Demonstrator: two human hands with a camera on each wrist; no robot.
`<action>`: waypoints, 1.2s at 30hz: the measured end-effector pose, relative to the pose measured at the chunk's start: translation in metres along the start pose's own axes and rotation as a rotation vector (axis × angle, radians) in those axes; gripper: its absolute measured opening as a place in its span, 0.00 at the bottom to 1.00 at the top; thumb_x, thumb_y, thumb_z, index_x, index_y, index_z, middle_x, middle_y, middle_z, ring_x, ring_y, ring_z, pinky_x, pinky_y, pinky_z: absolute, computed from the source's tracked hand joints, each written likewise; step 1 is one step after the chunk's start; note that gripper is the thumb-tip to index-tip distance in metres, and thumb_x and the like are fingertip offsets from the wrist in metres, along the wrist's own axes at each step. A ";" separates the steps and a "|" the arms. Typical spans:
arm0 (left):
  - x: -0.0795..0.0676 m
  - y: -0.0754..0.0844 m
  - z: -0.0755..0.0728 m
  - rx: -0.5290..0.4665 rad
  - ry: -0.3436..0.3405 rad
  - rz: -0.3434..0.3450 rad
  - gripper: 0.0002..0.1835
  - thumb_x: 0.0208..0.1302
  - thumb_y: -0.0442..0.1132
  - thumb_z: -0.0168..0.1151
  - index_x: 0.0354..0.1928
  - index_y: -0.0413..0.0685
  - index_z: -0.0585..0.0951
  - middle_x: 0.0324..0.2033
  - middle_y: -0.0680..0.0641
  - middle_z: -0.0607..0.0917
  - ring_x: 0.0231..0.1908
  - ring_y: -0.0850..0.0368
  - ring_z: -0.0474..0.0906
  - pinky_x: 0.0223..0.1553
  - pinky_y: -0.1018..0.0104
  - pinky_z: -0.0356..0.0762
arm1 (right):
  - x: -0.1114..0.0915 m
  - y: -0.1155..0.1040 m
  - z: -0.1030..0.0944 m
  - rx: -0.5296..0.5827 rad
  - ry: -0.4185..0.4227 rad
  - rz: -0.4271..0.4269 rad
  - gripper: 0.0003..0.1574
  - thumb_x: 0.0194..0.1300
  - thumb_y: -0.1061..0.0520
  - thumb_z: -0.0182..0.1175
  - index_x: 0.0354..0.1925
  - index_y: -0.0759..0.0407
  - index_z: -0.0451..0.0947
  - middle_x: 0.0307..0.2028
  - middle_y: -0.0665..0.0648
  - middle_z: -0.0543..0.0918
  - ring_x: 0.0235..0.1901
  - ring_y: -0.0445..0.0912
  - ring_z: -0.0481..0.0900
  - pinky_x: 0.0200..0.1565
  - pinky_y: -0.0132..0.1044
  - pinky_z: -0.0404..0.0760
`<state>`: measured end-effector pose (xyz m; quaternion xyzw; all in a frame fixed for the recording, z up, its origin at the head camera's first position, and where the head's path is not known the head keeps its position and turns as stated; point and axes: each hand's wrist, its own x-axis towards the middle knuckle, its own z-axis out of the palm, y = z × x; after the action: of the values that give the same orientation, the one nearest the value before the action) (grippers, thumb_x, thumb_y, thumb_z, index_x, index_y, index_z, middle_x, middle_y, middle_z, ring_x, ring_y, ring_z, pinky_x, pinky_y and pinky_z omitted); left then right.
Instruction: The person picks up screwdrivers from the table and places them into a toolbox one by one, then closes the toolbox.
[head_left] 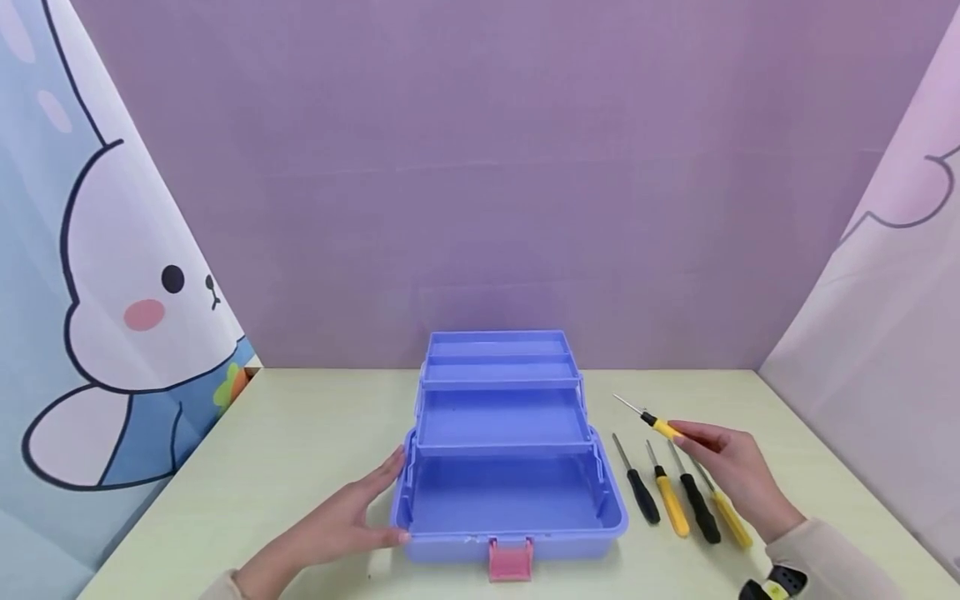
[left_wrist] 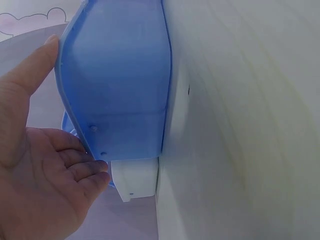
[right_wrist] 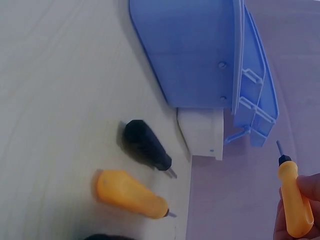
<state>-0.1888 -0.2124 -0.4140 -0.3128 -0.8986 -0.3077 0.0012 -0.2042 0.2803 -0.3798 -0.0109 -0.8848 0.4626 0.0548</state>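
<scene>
A blue-purple toolbox (head_left: 510, 546) stands with its lidless base facing me and two tiers of trays (head_left: 502, 417) raised behind. My left hand (head_left: 337, 525) rests against its left side, thumb at the front corner and fingers along the rim; the left wrist view has the thumb (left_wrist: 37, 65) straight on the edge. In my right hand (head_left: 735, 467) is a yellow-handled screwdriver (head_left: 663, 428), pinched by the handle and lifted above the table, tip pointing back and left. The right wrist view also has this screwdriver (right_wrist: 296, 205) upright beside the fingers.
Right of the toolbox lie several screwdrivers in a row: a black one (head_left: 642, 497), a yellow one (head_left: 671, 502), another black one (head_left: 700, 508) and a yellow one (head_left: 731, 518) nearest my right wrist. A pink latch (head_left: 510, 561) hangs at the toolbox front. A purple backdrop (head_left: 495, 167) stands behind the table.
</scene>
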 end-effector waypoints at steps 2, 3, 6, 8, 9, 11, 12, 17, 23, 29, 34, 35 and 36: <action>0.000 0.001 -0.001 -0.003 0.002 -0.004 0.51 0.54 0.55 0.67 0.70 0.34 0.55 0.71 0.38 0.54 0.68 0.40 0.56 0.63 0.48 0.62 | 0.001 -0.004 0.002 0.015 -0.002 -0.017 0.30 0.66 0.45 0.57 0.59 0.63 0.74 0.56 0.62 0.79 0.41 0.19 0.71 0.43 0.18 0.72; 0.000 0.001 -0.001 -0.004 0.001 -0.006 0.51 0.54 0.55 0.67 0.70 0.34 0.54 0.71 0.38 0.54 0.68 0.39 0.56 0.63 0.48 0.62 | 0.002 -0.007 0.002 0.016 -0.003 -0.018 0.30 0.66 0.45 0.57 0.59 0.64 0.74 0.56 0.62 0.79 0.41 0.19 0.71 0.43 0.17 0.73; 0.001 0.001 -0.002 -0.012 -0.003 -0.010 0.51 0.54 0.55 0.67 0.71 0.34 0.54 0.71 0.38 0.54 0.68 0.39 0.56 0.63 0.48 0.62 | 0.003 -0.012 0.004 0.018 -0.003 -0.024 0.29 0.67 0.47 0.57 0.58 0.64 0.74 0.56 0.63 0.78 0.40 0.19 0.72 0.43 0.18 0.73; 0.001 0.001 -0.002 -0.009 -0.002 0.006 0.51 0.54 0.55 0.67 0.71 0.35 0.53 0.71 0.37 0.54 0.67 0.38 0.57 0.63 0.49 0.63 | 0.004 -0.014 0.006 0.013 -0.004 -0.030 0.29 0.67 0.47 0.57 0.58 0.64 0.74 0.56 0.64 0.78 0.40 0.19 0.72 0.43 0.18 0.73; 0.001 0.001 -0.002 -0.011 -0.002 0.005 0.51 0.54 0.55 0.67 0.71 0.35 0.53 0.71 0.38 0.54 0.67 0.39 0.56 0.63 0.50 0.63 | 0.005 -0.015 0.007 0.013 -0.005 -0.035 0.28 0.67 0.48 0.57 0.58 0.64 0.74 0.56 0.64 0.78 0.40 0.20 0.72 0.43 0.18 0.74; 0.001 0.000 -0.001 -0.007 0.001 0.013 0.51 0.54 0.56 0.67 0.71 0.35 0.53 0.71 0.37 0.54 0.67 0.39 0.57 0.63 0.50 0.63 | 0.006 -0.016 0.008 0.020 -0.004 -0.048 0.28 0.67 0.48 0.57 0.58 0.65 0.74 0.56 0.65 0.78 0.40 0.20 0.73 0.43 0.19 0.75; 0.002 -0.001 -0.001 -0.004 0.003 0.016 0.51 0.55 0.56 0.67 0.71 0.35 0.53 0.71 0.37 0.54 0.67 0.39 0.57 0.63 0.50 0.63 | 0.006 -0.017 0.010 0.023 -0.005 -0.054 0.27 0.67 0.49 0.57 0.58 0.64 0.74 0.56 0.65 0.78 0.40 0.21 0.73 0.43 0.19 0.75; 0.002 -0.002 -0.001 -0.006 0.005 0.010 0.51 0.55 0.56 0.67 0.70 0.34 0.54 0.71 0.37 0.54 0.67 0.39 0.57 0.63 0.50 0.64 | 0.008 -0.021 0.016 0.047 -0.002 -0.068 0.26 0.66 0.50 0.59 0.57 0.65 0.75 0.55 0.65 0.79 0.40 0.23 0.75 0.43 0.19 0.75; 0.000 0.000 -0.003 -0.008 0.006 0.020 0.51 0.55 0.55 0.67 0.71 0.34 0.53 0.70 0.36 0.54 0.67 0.37 0.57 0.63 0.48 0.64 | 0.010 -0.026 0.022 0.060 -0.008 -0.095 0.26 0.66 0.51 0.59 0.56 0.65 0.75 0.55 0.64 0.79 0.40 0.22 0.75 0.43 0.19 0.75; -0.001 0.001 -0.004 -0.017 -0.003 0.014 0.51 0.55 0.54 0.67 0.71 0.34 0.53 0.71 0.35 0.54 0.67 0.36 0.56 0.63 0.48 0.63 | 0.012 -0.030 0.026 0.071 -0.016 -0.110 0.26 0.66 0.51 0.59 0.56 0.65 0.76 0.53 0.63 0.81 0.40 0.24 0.76 0.43 0.20 0.75; -0.001 0.000 -0.001 -0.034 -0.010 -0.007 0.51 0.55 0.55 0.67 0.71 0.34 0.53 0.71 0.36 0.53 0.68 0.38 0.55 0.64 0.49 0.61 | 0.013 -0.033 0.029 0.078 -0.024 -0.124 0.26 0.66 0.50 0.58 0.56 0.64 0.76 0.54 0.63 0.80 0.41 0.24 0.76 0.44 0.20 0.75; -0.001 0.000 -0.001 -0.038 -0.011 -0.006 0.51 0.55 0.54 0.67 0.71 0.34 0.53 0.71 0.36 0.53 0.68 0.38 0.55 0.64 0.49 0.61 | 0.013 -0.033 0.030 0.078 -0.025 -0.125 0.26 0.66 0.49 0.58 0.56 0.64 0.76 0.54 0.63 0.80 0.41 0.24 0.76 0.44 0.20 0.76; -0.001 -0.001 0.000 -0.044 -0.014 -0.007 0.51 0.55 0.54 0.67 0.71 0.35 0.53 0.71 0.36 0.53 0.68 0.38 0.55 0.64 0.49 0.61 | 0.013 -0.033 0.031 0.077 -0.026 -0.124 0.26 0.66 0.49 0.58 0.56 0.64 0.76 0.54 0.63 0.80 0.41 0.23 0.76 0.44 0.21 0.76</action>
<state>-0.1885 -0.2136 -0.4144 -0.3116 -0.8928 -0.3250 -0.0130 -0.2198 0.2365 -0.3691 0.0521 -0.8659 0.4922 0.0722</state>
